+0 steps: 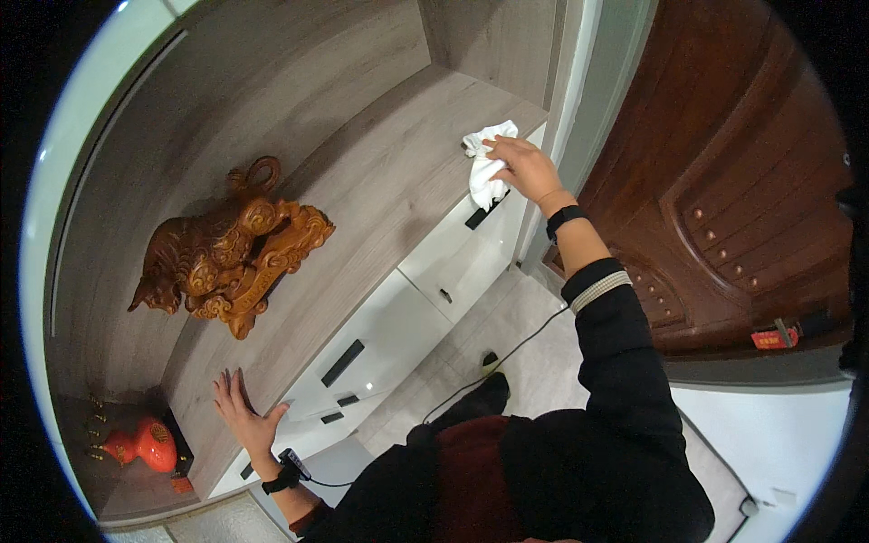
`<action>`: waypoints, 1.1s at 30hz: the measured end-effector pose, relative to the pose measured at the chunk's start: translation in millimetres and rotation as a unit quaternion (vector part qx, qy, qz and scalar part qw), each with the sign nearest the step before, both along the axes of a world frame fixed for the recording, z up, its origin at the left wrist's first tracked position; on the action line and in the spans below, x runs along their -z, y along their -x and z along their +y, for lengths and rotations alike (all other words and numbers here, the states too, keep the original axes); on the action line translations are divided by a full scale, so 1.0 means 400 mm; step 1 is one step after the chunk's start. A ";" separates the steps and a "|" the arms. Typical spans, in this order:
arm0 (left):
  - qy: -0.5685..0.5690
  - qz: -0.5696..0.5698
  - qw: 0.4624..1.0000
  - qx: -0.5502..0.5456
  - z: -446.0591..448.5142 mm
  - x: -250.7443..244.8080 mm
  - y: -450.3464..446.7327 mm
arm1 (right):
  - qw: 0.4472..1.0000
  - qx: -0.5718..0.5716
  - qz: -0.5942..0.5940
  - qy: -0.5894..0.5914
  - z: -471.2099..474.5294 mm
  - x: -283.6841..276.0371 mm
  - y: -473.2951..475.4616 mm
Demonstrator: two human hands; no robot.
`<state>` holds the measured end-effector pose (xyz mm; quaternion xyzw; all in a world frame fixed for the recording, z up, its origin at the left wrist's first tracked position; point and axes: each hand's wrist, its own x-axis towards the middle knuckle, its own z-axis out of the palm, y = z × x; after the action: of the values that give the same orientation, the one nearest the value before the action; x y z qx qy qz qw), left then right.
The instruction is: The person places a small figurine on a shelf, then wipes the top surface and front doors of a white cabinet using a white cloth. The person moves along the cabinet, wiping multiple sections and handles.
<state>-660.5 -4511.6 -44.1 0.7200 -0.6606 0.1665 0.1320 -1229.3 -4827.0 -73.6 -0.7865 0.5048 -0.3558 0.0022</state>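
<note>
My right hand point(526, 168) grips a bunched white cloth point(487, 166), which lies against the front edge of a wood-grain shelf point(380, 183) near its far right end. Part of the cloth hangs over the edge by a black cabinet handle point(482, 214). My left hand point(250, 417) rests near the shelf's left end, fingers spread and nothing held. Between the hands, towards the back of the shelf, stands a carved wooden ox figurine point(231, 254) on an ornate base.
A red gourd ornament point(155, 444) sits in the left corner of the niche. White cabinet fronts point(373, 339) with black handles run below the shelf. A dark cable point(499, 354) trails from a device at my left wrist. A brown panelled door point(733, 183) stands to the right.
</note>
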 end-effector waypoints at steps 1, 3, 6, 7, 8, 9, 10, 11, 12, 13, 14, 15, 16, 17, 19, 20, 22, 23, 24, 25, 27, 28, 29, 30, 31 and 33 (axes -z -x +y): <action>-0.004 -0.011 1.000 -0.015 -0.002 -0.004 0.013 | 1.000 -0.016 -0.002 0.015 -0.008 0.004 0.020; 0.011 0.004 1.000 0.008 -0.022 -0.006 0.043 | 1.000 -0.020 0.002 0.018 -0.033 0.003 0.068; 0.048 0.051 0.997 0.039 -0.083 0.024 0.094 | 1.000 0.022 0.011 -0.005 -0.071 0.004 0.122; 0.047 0.059 0.997 0.036 -0.104 0.038 0.105 | 1.000 0.029 0.006 0.009 -0.078 0.002 0.136; 0.075 0.026 0.996 0.028 -0.113 0.047 0.108 | 0.997 0.061 0.025 0.043 -0.080 -0.002 0.146; 0.146 0.190 0.970 0.048 -0.122 0.061 0.112 | 0.994 0.108 -0.013 0.009 -0.077 -0.010 0.160; 0.199 0.355 0.912 0.043 -0.127 0.077 0.114 | 0.985 0.164 -0.045 -0.040 -0.070 -0.021 0.174; 0.245 0.510 0.824 0.034 -0.130 0.093 0.115 | 0.965 0.229 -0.079 -0.105 -0.063 -0.036 0.186; 0.236 0.520 0.820 0.046 -0.124 0.100 0.107 | 0.954 0.252 -0.140 -0.078 -0.062 -0.058 0.198; 0.240 0.469 0.849 0.030 -0.126 0.112 0.104 | 0.931 0.293 -0.203 -0.074 -0.060 -0.082 0.208; 0.237 0.414 0.879 0.016 -0.122 0.115 0.097 | 0.925 0.296 -0.239 -0.006 -0.068 -0.107 0.218; 0.238 0.388 0.890 -0.010 -0.125 0.118 0.092 | 0.924 0.283 -0.251 0.056 -0.083 -0.133 0.226; 0.243 0.398 0.884 0.006 -0.124 0.121 0.092 | 0.918 0.270 -0.266 0.115 -0.108 -0.158 0.231; 0.238 0.401 0.885 0.003 -0.124 0.123 0.093 | 0.909 0.256 -0.279 0.175 -0.137 -0.174 0.229; 0.239 0.496 0.835 0.002 -0.124 0.123 0.098 | 0.915 0.299 -0.174 0.209 -0.196 -0.173 0.206; 0.243 0.474 0.846 0.001 -0.127 0.121 0.100 | 0.924 0.277 -0.200 0.173 -0.216 -0.148 0.185; 0.229 0.401 0.887 -0.019 -0.127 0.117 0.105 | 0.914 0.324 -0.175 0.171 -0.232 -0.074 0.154; 0.224 0.376 0.899 -0.025 -0.128 0.115 0.107 | 0.910 0.340 -0.186 0.149 -0.234 -0.031 0.142; 0.219 0.350 0.910 -0.032 -0.128 0.113 0.108 | 0.904 0.351 -0.186 0.158 -0.233 0.016 0.130; 0.212 0.324 0.921 -0.037 -0.129 0.111 0.109 | 0.905 0.349 -0.200 0.137 -0.222 0.065 0.118; 0.227 0.332 0.914 -0.048 -0.130 0.111 0.112 | 0.901 0.367 -0.221 0.062 -0.207 0.136 0.106; 0.245 0.364 0.897 -0.054 -0.133 0.113 0.117 | 0.911 0.352 -0.199 0.083 -0.199 0.157 0.116; 0.259 0.428 0.865 -0.043 -0.134 0.113 0.120 | 0.920 0.350 -0.172 0.030 -0.190 0.173 0.123; 0.259 0.377 0.887 -0.056 -0.138 0.112 0.121 | 0.925 0.351 -0.143 -0.029 -0.180 0.182 0.137; 0.261 0.361 0.894 -0.053 -0.140 0.111 0.122 | 0.926 0.351 -0.115 -0.076 -0.167 0.186 0.153; 0.251 0.343 0.903 -0.064 -0.140 0.110 0.121 | 0.945 0.274 -0.046 -0.173 -0.112 0.200 0.167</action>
<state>-708.9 -4567.5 -87.9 0.7162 -0.4635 0.0782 0.5159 -1296.0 -4872.0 -153.6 -0.5885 0.7537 -0.2854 0.0640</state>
